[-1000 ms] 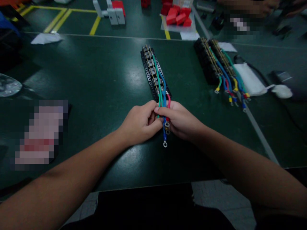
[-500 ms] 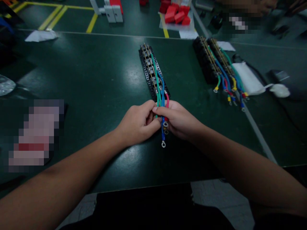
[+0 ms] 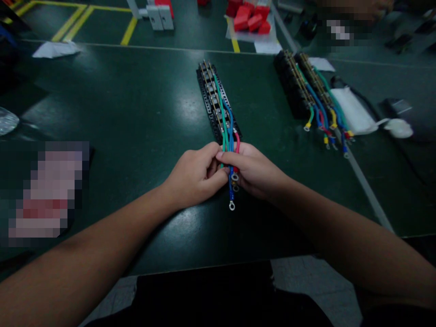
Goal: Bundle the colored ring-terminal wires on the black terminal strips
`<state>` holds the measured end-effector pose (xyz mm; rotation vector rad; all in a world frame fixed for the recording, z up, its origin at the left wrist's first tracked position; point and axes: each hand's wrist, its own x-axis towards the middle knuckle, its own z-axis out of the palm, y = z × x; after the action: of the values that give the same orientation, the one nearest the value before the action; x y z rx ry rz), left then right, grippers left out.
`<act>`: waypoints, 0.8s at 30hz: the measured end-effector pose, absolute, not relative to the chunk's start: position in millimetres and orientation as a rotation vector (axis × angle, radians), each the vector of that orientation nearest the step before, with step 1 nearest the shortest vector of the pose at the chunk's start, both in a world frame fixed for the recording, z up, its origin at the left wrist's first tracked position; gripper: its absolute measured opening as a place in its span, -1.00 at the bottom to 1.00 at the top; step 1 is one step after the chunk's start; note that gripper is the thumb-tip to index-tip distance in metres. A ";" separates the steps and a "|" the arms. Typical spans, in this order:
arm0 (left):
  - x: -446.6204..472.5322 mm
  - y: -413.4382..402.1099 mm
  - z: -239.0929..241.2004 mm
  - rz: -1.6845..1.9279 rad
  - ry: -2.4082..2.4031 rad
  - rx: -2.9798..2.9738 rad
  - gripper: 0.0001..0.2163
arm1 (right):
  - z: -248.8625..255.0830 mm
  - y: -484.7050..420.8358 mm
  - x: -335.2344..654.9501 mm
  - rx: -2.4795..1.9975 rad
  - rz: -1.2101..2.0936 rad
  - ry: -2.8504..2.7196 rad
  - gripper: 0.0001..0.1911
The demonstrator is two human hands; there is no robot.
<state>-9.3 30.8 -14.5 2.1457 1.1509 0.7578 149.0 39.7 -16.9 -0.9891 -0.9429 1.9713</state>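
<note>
A long black terminal block with brass-coloured rods along its top lies on the green table in front of me. Green, blue and red wires run from it toward me. My left hand is closed on the wires from the left, its thumb and fingertips pinching beside the green ones. From the right, my right hand grips the same bundle, thumb laid across the top. Below my fingers hang ring terminals, the lowest on a blue-sleeved end. Parts of the wires are hidden by my fingers.
Two similar wired blocks stand at the right. Beside them are a white pouch and a dark cable. Red parts in a plastic bag and grey blocks lie at the back. A blurred-out flat item is at left.
Both hands keep the same grip on the wires. The view has shifted very slightly; the terminal block stays in place.
</note>
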 end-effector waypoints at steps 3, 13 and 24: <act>-9.4 31.1 -14.6 0.752 1.150 2.148 -0.88 | -17.2 39.5 149.3 -1.001 1.967 -0.948 -0.78; -9.1 31.0 -14.6 0.753 1.150 2.151 -0.88 | -17.7 38.1 149.8 -0.985 1.978 -0.944 -0.85; -9.2 30.6 -13.2 0.728 1.173 2.132 -0.87 | -18.7 39.2 150.1 -0.996 1.975 -0.953 -0.86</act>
<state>-9.2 30.6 -13.2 2.1316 1.1732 0.7279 150.1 39.2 -18.7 -0.9959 -0.9526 1.9746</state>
